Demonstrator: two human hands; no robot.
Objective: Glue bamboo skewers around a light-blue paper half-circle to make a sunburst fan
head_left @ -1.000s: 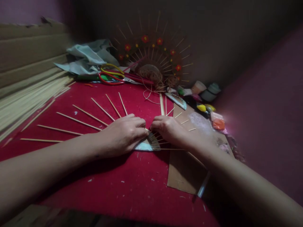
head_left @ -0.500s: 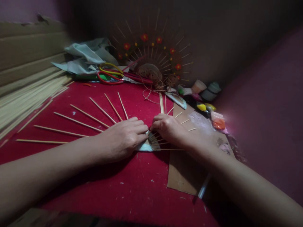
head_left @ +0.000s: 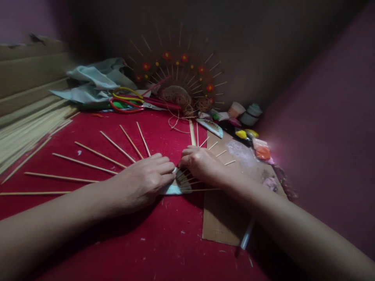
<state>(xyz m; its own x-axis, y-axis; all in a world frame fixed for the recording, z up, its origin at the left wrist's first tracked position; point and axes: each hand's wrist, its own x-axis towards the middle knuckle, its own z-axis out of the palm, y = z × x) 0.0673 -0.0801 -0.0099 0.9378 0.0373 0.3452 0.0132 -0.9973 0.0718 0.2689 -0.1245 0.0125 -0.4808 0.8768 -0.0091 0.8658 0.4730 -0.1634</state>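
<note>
While the left hand (head_left: 143,180) is laid flat, fingers together, on the pale card (head_left: 172,190), the right hand (head_left: 200,164) is curled over the sticks (head_left: 102,156); whether one is pinched cannot be told. These sticks are fanned out from the card across the red cloth (head_left: 164,238). Scissors (head_left: 131,102) lie well beyond.

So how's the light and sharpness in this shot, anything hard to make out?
Head view: dim overall, with the hands and red cloth lit best; the back wall falls into shadow; edges smear and bend, so the stick pile at left looks blurred.
</note>
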